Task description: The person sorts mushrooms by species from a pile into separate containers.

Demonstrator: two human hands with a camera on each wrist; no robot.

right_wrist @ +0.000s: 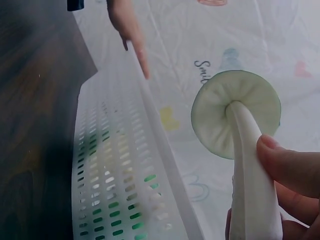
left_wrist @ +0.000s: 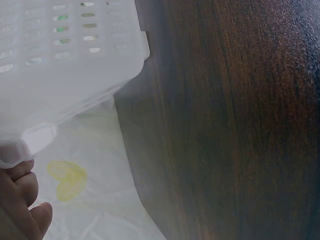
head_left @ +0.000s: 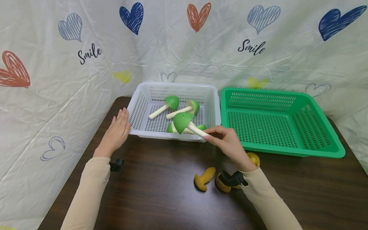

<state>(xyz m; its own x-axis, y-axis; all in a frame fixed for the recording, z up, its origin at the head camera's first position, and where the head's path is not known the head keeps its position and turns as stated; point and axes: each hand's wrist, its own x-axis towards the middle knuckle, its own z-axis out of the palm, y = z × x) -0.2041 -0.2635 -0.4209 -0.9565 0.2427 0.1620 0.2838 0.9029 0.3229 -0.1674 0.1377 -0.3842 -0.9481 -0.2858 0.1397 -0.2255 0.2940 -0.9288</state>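
Slanting over the near rim of the white basket (head_left: 155, 135), cap leftward, a green-capped mushroom (head_left: 186, 121) is stem-pinched by the right hand (head_left: 229, 141); the basket's left end is touched by the straight-fingered left hand (head_left: 115, 131).

I record the right arm (head_left: 265, 195) partly hiding a yellow mushroom (head_left: 254, 158); the held mushroom (head_left: 184, 122) masks part of a lower mushroom (head_left: 170, 128); my left-wrist view crops the left hand (left_wrist: 25, 195) and white basket (left_wrist: 75, 95).

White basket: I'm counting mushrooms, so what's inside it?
Inside the white basket, two green-capped mushrooms lie farther back. Nearer the front, green caps show on either side of the mushroom pinched by the right hand; it hides part of what lies between.
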